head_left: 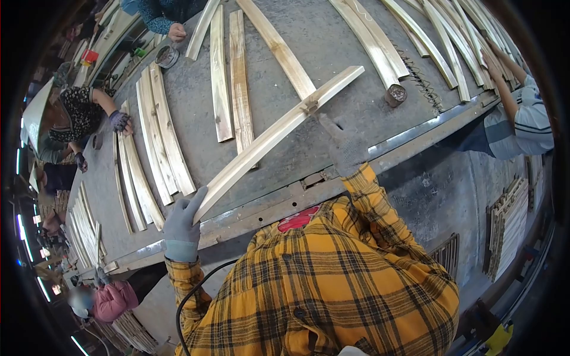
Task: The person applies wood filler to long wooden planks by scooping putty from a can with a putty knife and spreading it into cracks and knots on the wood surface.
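From the head camera, a long wooden slat (279,132) runs diagonally over the grey worktop (332,47), its long axis going from lower left, near the worktop's metal edge, to upper right. It is pale, thin and slightly bowed, with a small dark knot near its middle. The gloved left hand (181,222) is closed around the slat's lower end. The gloved right hand (338,145) sits just below the slat's middle, fingers up against its underside; I cannot tell whether it clasps the wood. Other slats (237,83) lie flat beside it.
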A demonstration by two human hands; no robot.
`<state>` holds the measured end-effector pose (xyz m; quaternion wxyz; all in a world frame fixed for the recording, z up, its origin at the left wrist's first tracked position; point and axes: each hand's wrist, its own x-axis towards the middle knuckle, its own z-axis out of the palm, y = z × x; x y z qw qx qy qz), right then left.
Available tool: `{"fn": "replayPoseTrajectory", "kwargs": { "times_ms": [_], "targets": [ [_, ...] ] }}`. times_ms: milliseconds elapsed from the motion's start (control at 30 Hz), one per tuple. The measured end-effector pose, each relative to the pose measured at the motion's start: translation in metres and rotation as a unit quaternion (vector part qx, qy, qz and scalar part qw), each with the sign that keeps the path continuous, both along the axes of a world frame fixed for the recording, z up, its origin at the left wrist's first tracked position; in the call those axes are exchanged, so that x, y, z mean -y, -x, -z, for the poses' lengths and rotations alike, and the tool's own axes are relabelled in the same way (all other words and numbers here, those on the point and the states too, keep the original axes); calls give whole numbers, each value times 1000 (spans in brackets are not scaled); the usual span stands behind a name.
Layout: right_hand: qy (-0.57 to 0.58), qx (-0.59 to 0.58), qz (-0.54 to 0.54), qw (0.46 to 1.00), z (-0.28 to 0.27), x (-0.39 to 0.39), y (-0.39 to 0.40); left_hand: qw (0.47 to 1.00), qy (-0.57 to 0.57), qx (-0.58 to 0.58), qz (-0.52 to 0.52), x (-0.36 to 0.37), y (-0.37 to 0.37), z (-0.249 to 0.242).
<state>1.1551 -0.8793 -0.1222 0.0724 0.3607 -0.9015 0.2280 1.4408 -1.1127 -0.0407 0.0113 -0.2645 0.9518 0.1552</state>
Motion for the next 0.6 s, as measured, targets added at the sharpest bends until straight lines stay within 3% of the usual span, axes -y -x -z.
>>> {"fn": "replayPoseTrajectory", "kwargs": {
  "times_ms": [133, 200, 333, 400, 600],
  "targets": [
    [68, 72, -18, 995, -3, -7, 7, 997, 71, 8, 20, 2, 1, 2],
    [-30, 52, 48, 997, 3, -9, 13, 992, 127, 10, 25, 3, 0, 5],
    [-32, 44, 25, 998, -1, -8, 5, 989, 146, 9, 25, 4, 3, 6],
    [69, 73, -45, 994, 2, -11, 5, 985, 171, -3, 33, 7, 2, 8],
    [89, 107, 62, 988, 9, -8, 10, 1000, 14, 18, -10, 12, 1, 8]
  ]
}}
